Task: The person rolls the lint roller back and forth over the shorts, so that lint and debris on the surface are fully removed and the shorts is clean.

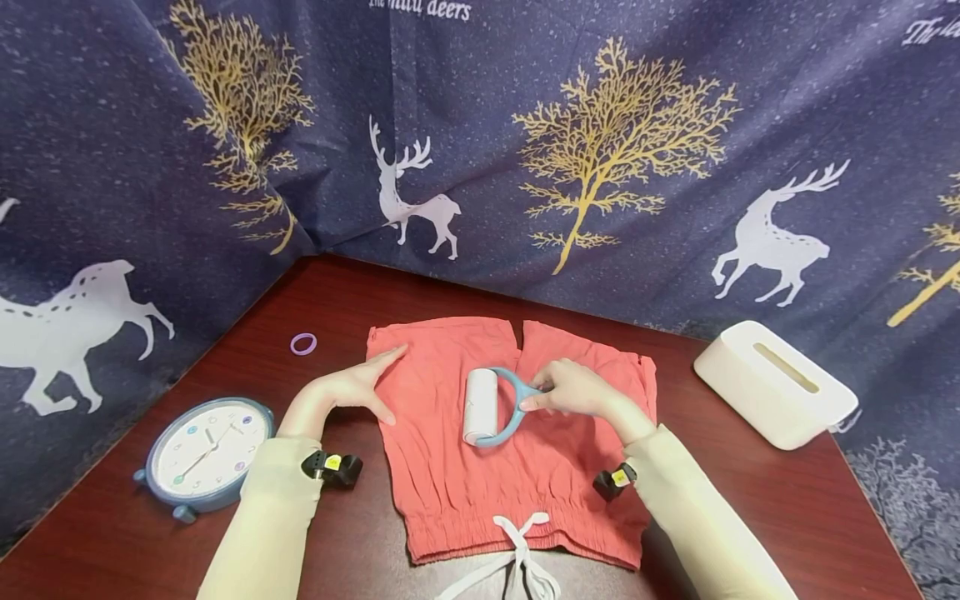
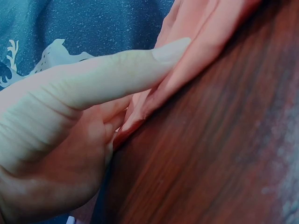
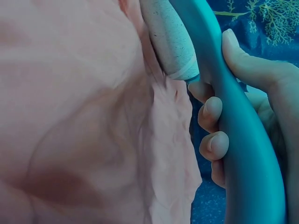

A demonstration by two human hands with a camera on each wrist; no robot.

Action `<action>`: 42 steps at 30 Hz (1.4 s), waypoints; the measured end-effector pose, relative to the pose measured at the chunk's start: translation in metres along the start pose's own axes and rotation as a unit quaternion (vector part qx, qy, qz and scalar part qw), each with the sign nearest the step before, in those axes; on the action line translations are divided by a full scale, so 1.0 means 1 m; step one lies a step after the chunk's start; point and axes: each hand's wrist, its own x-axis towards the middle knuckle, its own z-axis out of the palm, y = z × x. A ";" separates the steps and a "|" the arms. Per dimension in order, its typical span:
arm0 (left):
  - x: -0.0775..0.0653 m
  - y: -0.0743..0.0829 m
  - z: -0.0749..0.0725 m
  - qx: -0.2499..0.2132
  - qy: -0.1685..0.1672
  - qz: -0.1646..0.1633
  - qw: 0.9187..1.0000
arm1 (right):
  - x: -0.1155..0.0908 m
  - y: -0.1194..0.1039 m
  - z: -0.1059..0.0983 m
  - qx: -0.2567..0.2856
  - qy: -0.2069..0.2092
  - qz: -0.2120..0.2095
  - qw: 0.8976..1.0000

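A pair of coral-red shorts [image 1: 431,450] lies flat on the table, its waistband and white drawstring [image 1: 517,546] toward me. My right hand [image 1: 576,387] grips the blue handle of a lint roller [image 1: 480,406], whose white roll is over the middle of the shorts. In the right wrist view, fingers curl round the handle [image 3: 252,172], and the roll shows specks. At the left edge of the shorts is my left hand [image 1: 348,390], thumb and fingers spread apart. Its thumb [image 2: 126,74] touches the cloth in the left wrist view; the other fingers are partly hidden.
A blue-rimmed alarm clock [image 1: 213,450] lies left of my left forearm. Behind it on the dark red table [image 1: 337,292] is a small purple ring [image 1: 303,344]. A cream tissue box [image 1: 776,387] stands at the right. Dark blue printed cloth [image 1: 480,150] hangs behind the table.
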 end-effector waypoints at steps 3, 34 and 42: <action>-0.001 0.001 -0.001 0.002 0.000 -0.001 1.000 | 0.001 -0.002 -0.001 -0.006 0.002 0.001 1.000; -0.002 0.001 -0.002 0.018 0.007 0.002 1.000 | 0.031 -0.028 0.011 0.009 0.027 -0.069 0.997; -0.004 -0.001 0.000 0.023 0.003 0.015 1.000 | 0.038 -0.043 0.023 0.021 0.007 -0.088 0.996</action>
